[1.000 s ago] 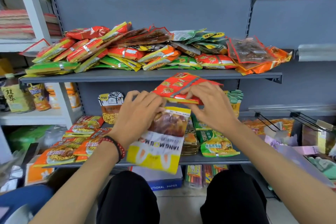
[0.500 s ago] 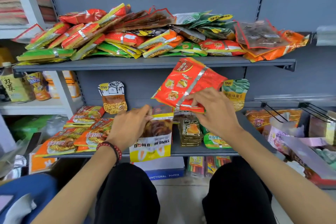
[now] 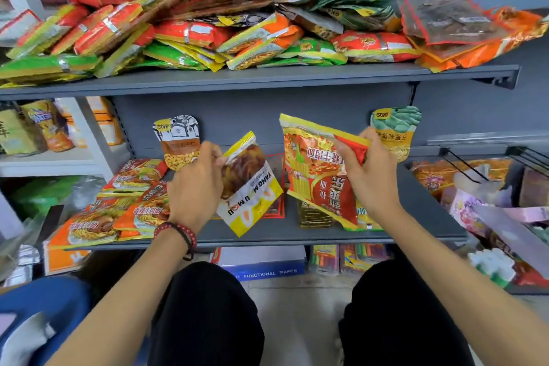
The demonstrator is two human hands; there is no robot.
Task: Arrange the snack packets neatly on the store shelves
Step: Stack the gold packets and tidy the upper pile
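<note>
My left hand [image 3: 194,187] grips a yellow-and-white packet with a brown window [image 3: 249,187], tilted above the lower grey shelf [image 3: 297,236]. In my right hand [image 3: 367,175] a red noodle packet with yellow edges [image 3: 315,169] is pinched by its upper right corner and hangs in front of small stacked packets [image 3: 315,214] on that shelf. Orange noodle packets [image 3: 118,205] lie in a heap on the shelf's left part. The upper shelf [image 3: 267,79] carries a loose pile of red, green and orange packets [image 3: 225,27].
Two small pouches lean against the back panel, an orange-and-white pouch [image 3: 178,140] at the left and a green pouch [image 3: 395,131] at the right. Wire hooks [image 3: 469,163] and mixed goods fill the right bay. A paper box [image 3: 264,264] sits below. My knees [image 3: 208,306] are under the shelf.
My hands have moved apart: the left took the yellow packet leftward and tilted it, the right turned the red packet over so its printed face shows. The camera moved closer.
</note>
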